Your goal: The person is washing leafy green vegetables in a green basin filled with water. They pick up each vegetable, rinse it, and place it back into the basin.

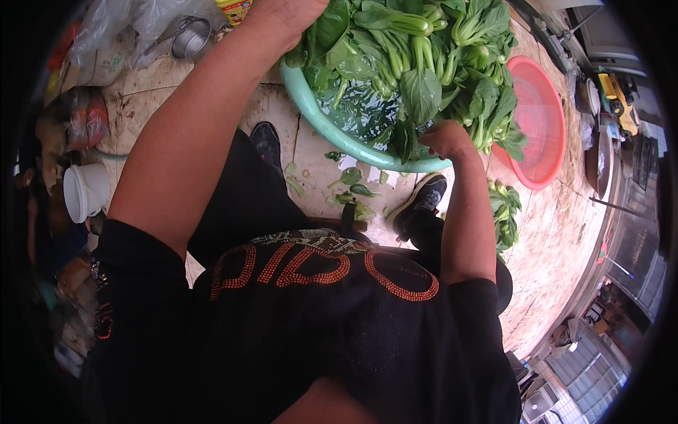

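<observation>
A green plastic basin [339, 130] with water in it stands on the floor before me. Heads of bok choy [418, 58] are heaped in it, spilling past its right rim. At the top edge of the view is my left hand [299, 18], beside the leaves on the basin's left; its fingertips are cut off. My right hand [449, 139] is over the near right rim, its fingers curled downward beside a dark wet leaf [407, 140]. Whether the fingers pinch that leaf is hidden.
On the right a pink basin [537, 122] stands beside the heap, with more bok choy [503, 214] on the floor nearby. Loose leaves [349, 177] lie between my shoes. Further left are a white bucket [87, 191] and a metal pot [192, 40].
</observation>
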The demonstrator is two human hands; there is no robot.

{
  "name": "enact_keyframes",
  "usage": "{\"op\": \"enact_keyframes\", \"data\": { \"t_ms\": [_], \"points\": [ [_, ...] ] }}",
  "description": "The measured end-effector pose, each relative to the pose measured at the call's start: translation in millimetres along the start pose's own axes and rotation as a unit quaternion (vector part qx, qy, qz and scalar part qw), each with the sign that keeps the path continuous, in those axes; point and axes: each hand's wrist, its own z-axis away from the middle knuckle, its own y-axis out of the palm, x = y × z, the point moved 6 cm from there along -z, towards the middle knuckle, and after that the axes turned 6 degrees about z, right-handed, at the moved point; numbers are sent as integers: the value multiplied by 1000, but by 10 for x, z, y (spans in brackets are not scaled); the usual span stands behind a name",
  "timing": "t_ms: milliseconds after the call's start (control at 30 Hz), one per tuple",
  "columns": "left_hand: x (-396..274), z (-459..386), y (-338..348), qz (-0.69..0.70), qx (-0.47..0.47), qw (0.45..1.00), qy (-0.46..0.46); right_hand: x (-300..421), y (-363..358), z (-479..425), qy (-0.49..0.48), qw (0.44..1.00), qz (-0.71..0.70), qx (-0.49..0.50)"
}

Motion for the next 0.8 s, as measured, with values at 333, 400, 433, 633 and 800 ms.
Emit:
{"op": "enact_keyframes", "data": {
  "t_ms": [333, 400, 433, 633, 800],
  "points": [
    [74, 6, 90, -2, 18, 999, -27, 292, 338, -360, 120, 987, -42, -101],
    [89, 20, 75, -14, 13, 999, -26, 313, 553, -520, 93, 985, -64, -130],
    [155, 4, 113, -16, 23, 999, -29, 290, 616, -521, 91, 982, -77, -145],
    [178, 32, 195, -102, 51, 993, -13, 228, 497, -323, -33, 981, -125, -141],
    [532, -14, 230, -115, 121, 986, -18, 255, 369, -231, -45, 973, -151, -170]
  ]
}}
